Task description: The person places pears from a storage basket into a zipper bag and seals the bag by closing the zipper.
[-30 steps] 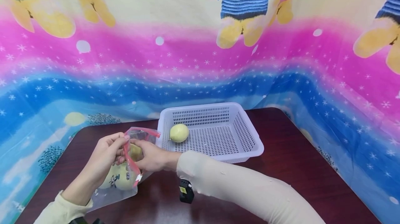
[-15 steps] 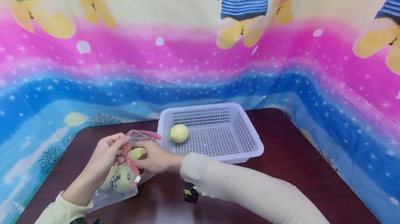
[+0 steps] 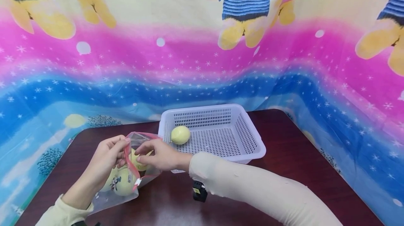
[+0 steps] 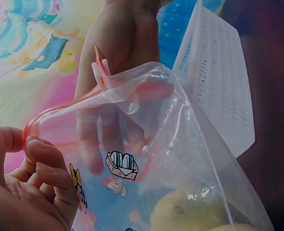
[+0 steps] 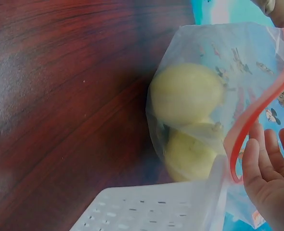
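Note:
A clear plastic zipper bag [image 3: 105, 199] with a red-pink edge and a white slider stands at the table's left, its mouth held apart. My left hand [image 3: 107, 157] pinches the edge of that mouth between thumb and fingers. Several pale yellow-green pears [image 5: 187, 94] lie at the bottom of the bag, and the topmost pear [image 3: 139, 163] shows through the mouth. At the bag's right side is my right hand [image 3: 162, 156], fingers loosely bent at the opening. The right wrist view shows nothing in its fingers [image 5: 252, 161].
Just right of the bag stands a lavender-white perforated basket [image 3: 252, 154]. One pear [image 3: 180, 135] sits in its left end. The dark red-brown table [image 3: 284, 184] is backed by a printed cloth [image 3: 202, 50] with bears and snowflakes.
My right hand has drawn back to the right out of the bag's mouth, its fingers off the pear. That pear stays in the bag. The left hand keeps its grip on the edge.

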`<state>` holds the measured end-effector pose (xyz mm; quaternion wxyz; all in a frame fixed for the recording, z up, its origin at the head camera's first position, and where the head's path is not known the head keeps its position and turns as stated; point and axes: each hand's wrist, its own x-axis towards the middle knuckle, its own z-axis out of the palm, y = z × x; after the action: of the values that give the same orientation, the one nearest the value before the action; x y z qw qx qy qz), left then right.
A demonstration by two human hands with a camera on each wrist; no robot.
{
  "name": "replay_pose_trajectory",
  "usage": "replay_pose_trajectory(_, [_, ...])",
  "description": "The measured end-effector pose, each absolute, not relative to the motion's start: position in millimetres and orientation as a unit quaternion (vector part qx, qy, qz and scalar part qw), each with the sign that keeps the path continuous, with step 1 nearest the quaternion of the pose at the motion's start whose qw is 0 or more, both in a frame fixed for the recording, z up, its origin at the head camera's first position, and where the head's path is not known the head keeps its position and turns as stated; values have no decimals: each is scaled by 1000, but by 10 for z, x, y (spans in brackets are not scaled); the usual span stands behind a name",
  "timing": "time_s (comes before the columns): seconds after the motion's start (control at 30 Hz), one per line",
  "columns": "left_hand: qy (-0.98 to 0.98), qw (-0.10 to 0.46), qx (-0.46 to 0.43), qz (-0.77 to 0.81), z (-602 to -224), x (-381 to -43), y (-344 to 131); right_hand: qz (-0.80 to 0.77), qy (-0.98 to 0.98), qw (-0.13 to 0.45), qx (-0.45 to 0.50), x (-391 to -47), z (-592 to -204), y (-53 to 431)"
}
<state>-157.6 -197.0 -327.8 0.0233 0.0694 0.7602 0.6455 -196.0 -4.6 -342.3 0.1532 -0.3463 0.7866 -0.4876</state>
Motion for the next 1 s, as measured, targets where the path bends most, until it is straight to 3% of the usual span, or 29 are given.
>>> replay_pose_trajectory(0.7, [760,16,75,645,-3306,-1581,-1963,-514,774,171,-328,-1970,-3391,153])
replay_pose_trajectory(1.0, [762,14,78,642,-3304,-1566,-1963,-493,792,132,-335,-1989,-3389,234])
